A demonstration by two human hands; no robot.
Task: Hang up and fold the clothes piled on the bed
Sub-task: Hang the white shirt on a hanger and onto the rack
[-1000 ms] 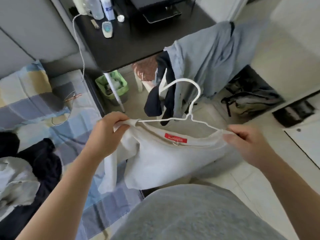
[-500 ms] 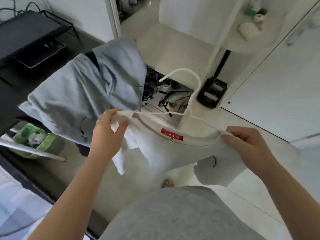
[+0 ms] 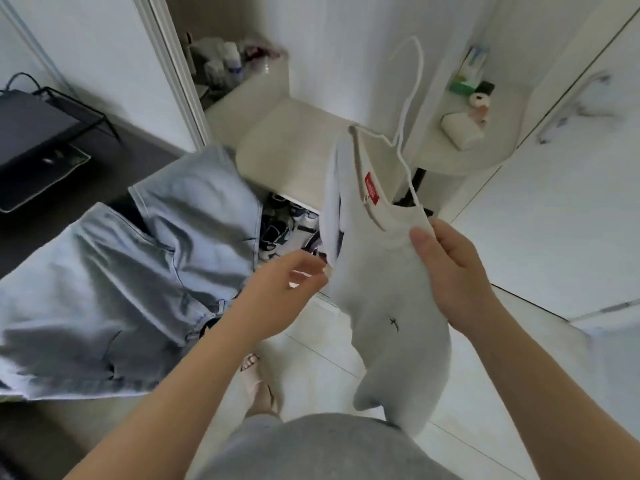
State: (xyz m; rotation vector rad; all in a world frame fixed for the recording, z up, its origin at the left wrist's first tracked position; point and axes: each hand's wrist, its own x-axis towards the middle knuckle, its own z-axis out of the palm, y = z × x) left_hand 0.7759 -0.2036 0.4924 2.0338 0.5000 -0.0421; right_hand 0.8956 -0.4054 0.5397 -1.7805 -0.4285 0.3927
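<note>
pale grey cotton, thin and floppy: the shirt (image 3: 381, 271) hangs on a white wire hanger (image 3: 420, 64), held in the air over the floor in front of the person, to the right of a light blue garment (image 3: 138, 271) draped on the left. the hanger is tipped steeply, with its hook pointing to the far side and one shoulder of the shirt near, one far. the right hand (image 3: 453, 271) pinches the near shoulder, thumb on top and the other fingers beneath, probably catching the wire end through the cloth. the left hand (image 3: 287, 289) is loosely curved with its fingertips right at the edge of the white sleeve; the blur there means i cannot tell whether it pinches the fabric or only brushes it. the shirt looks light and soft, and will sag wherever it is not held. on smooth wire, tilted like this, it could slide off the lower arm. the safest hold is likely the hook or the neck near the red label (image 3: 371, 188), with the hanger levelled.
</note>
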